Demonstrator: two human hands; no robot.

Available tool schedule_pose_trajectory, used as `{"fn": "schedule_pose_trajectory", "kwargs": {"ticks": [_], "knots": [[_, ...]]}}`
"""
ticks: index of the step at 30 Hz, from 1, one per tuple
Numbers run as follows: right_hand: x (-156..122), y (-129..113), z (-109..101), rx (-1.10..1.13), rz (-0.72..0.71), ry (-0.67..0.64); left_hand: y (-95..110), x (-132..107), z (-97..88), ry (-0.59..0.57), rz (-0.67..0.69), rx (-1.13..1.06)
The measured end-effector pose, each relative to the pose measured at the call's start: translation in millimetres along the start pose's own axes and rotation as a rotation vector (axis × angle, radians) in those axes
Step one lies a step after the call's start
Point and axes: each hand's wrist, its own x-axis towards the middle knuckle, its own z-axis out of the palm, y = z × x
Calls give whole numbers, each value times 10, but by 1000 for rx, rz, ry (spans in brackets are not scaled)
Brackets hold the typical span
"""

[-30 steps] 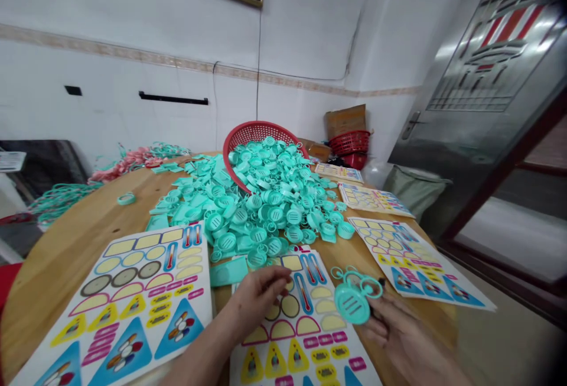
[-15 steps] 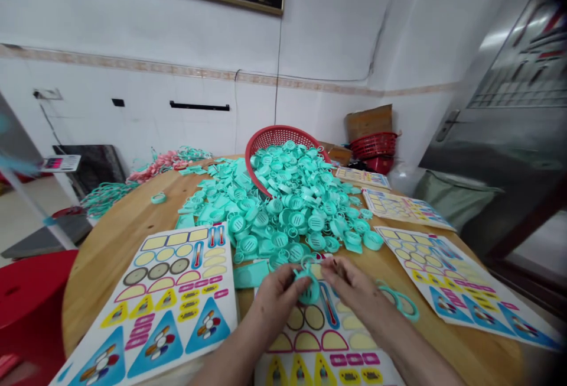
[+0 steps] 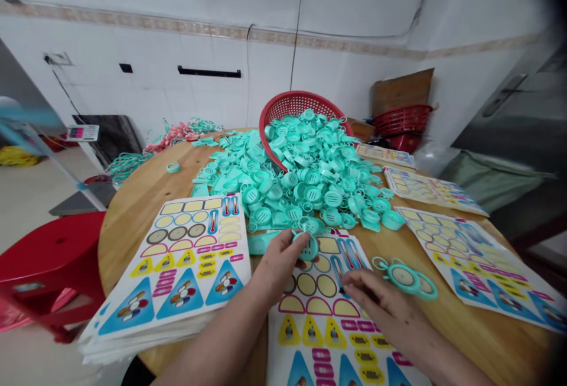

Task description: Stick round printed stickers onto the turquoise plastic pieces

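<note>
Left fingers [image 3: 283,250] curl closed around a slotted teal disc [image 3: 309,248], held at the top of the sticker sheet [image 3: 310,330]. Right fingers [image 3: 357,285] lie open and empty on that sheet. Work in hand appears to be this one disc; any move needs clearance: the teal pile [image 3: 319,161] sits just ahead, a ringed piece [image 3: 404,276] just right, with open table [image 3: 443,309] beyond.

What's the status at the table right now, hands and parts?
Left hand gripping a teal plastic piece. Right hand open over a sticker sheet, beside another teal piece. Teal pile spilling from a red basket just beyond.
</note>
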Motion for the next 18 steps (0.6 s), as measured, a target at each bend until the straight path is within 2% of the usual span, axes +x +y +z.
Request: {"fn": "schedule_pose_trajectory", "kwargs": {"ticks": [4,7,10,18], "knots": [[18,-93,134,-11,-51,-40,17,22,-39,61,34,-12],[173,-239,236,-86,-128,-62,-2,70,-106,126,35,-16],[352,-348,339,-217,-206,-38,-65,113,-155,144,-24,20],[545,-328,504,-347,-255,-30,-174,148,-168,198,-95,16]]}}
